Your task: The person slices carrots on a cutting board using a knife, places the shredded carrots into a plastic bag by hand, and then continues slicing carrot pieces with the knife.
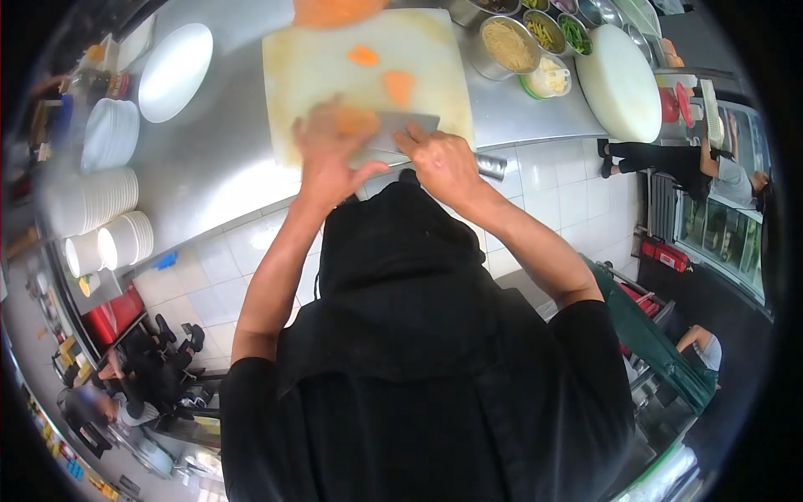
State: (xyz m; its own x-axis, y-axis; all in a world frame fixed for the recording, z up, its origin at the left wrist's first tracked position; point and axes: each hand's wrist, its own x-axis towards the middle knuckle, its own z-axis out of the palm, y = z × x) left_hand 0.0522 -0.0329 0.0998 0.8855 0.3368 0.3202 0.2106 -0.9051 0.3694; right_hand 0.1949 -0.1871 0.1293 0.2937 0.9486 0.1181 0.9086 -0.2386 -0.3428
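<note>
A wide cleaver (403,127) lies over the near part of a white cutting board (297,75), its metal handle pointing right. My right hand (442,163) is closed around the cleaver where blade meets handle. Beside the blade, my left hand (329,159) is blurred, with fingers spread at an orange piece of food (357,122) and the thumb pointing right. Two smaller orange pieces, one (363,56) farther up and one (399,87) just beyond the blade, rest on the board. A larger orange mass (335,10) sits at the board's far edge.
Right of the board stand a metal bowl of pale shreds (507,45), several smaller bowls and a round white board (621,82). Plates (176,72) and stacked bowls (125,239) are at left. People are at the far right (728,180) and lower left (138,368).
</note>
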